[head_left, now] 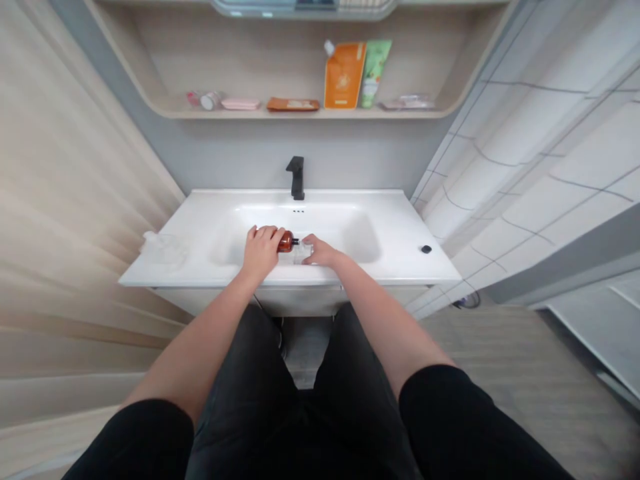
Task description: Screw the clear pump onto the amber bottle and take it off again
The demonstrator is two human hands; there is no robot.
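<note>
Over the white sink (pixel 360 233), my left hand (pixel 263 248) wraps round an amber-brown bottle (pixel 287 242). The bottle lies tipped on its side, its dark neck pointing right. Facing it, my right hand (pixel 320 252) grips a small clear container (pixel 302 252) at the neck's mouth. Whether the two touch, and whether liquid flows between them, is too small to tell. My left hand hides most of the bottle's body. A small black cap (pixel 426 249) rests on the counter at the right.
Behind the basin stands a black faucet (pixel 297 177). A crumpled clear plastic bag (pixel 163 248) lies on the counter's left end. Above, a shelf (pixel 240 115) holds an orange pouch (pixel 344 77), a green tube (pixel 374 72) and small items. A curtain (pixel 65 167) hangs at left.
</note>
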